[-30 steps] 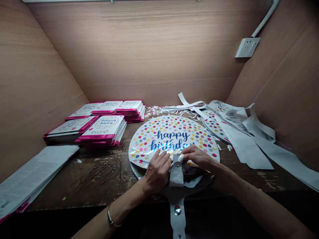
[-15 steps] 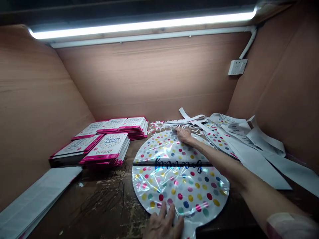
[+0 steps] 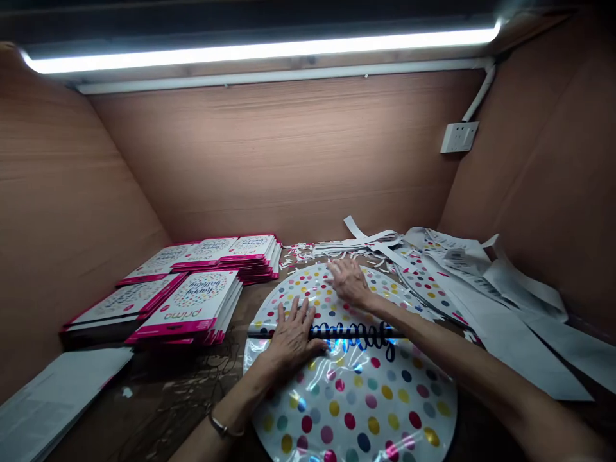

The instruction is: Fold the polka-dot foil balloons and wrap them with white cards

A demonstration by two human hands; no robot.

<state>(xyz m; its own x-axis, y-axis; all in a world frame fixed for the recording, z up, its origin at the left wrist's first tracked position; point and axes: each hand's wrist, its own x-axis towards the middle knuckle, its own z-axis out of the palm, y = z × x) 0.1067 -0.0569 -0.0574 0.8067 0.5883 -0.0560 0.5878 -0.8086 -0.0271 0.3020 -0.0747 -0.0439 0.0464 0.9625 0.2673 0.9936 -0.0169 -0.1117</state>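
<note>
A flat, round foil balloon (image 3: 351,385) with coloured dots lies on the dark table. Blue lettering, upside down to me, runs beside a black band across its middle. My left hand (image 3: 294,337) rests on the left of the balloon, fingers stretched and spread, over the band. Near the balloon's far edge is my right hand (image 3: 349,281), its fingers curled together and tips down against the dotted foil. Whatever may be under those fingertips is hidden. The balloon's near end runs out of view at the bottom.
Stacks of pink-and-white printed packs (image 3: 187,301) stand at the left, with white sheets (image 3: 62,398) in front. At the right lie loose white paper strips (image 3: 514,327) over more dotted foil (image 3: 428,282). Paper scraps litter the back. Wooden panels enclose the table; a socket (image 3: 459,137) hangs right.
My left hand has moved forward from the balloon's near end to its band. My right hand has come slightly back from the far edge; the grey piece at its fingertips no longer shows.
</note>
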